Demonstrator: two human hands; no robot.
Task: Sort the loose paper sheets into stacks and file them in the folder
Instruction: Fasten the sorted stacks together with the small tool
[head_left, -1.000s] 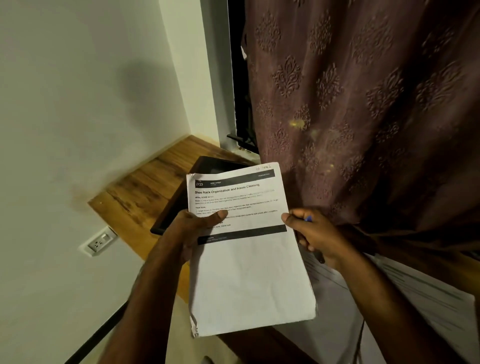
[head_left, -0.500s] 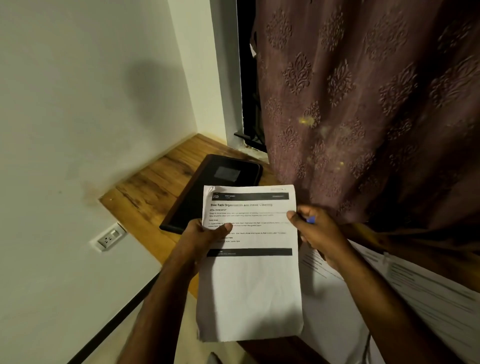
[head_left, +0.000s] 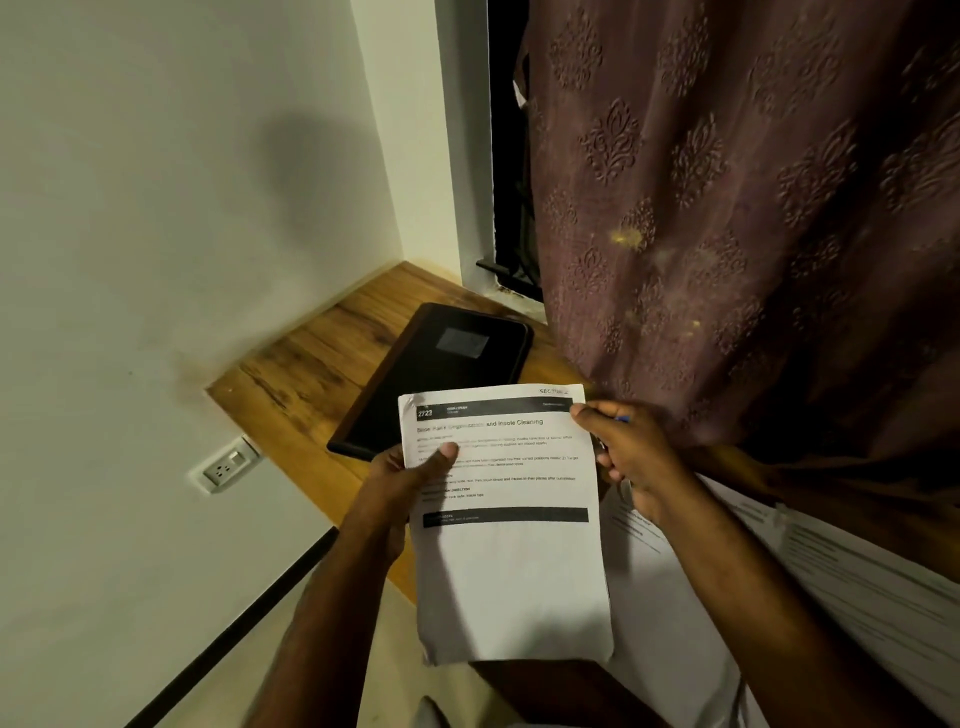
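Behind the desk, a curtain (head_left: 753, 208) hangs over most of the right side, its hem meeting the wooden desk (head_left: 311, 374). On the left a wall (head_left: 156, 208) carries a socket (head_left: 224, 467) just below the desk edge. More sheets (head_left: 831, 582) lie on the desk at right, partly hidden by the right forearm. A dark folder (head_left: 441, 374) lies flat and closed near the desk's far corner, apart from the sheets. Above the desk's near edge, a printed stack (head_left: 509, 545) is held face up with both hands, its top edge overlapping the folder in view. Left hand (head_left: 400, 483) grips the stack's left edge, thumb (head_left: 441, 454) pressed on the print, fingers hidden beneath. Right hand (head_left: 628, 457) pinches the top right corner, fingers curled; a blue-tipped object (head_left: 622, 419) shows at the knuckles, too small to identify.
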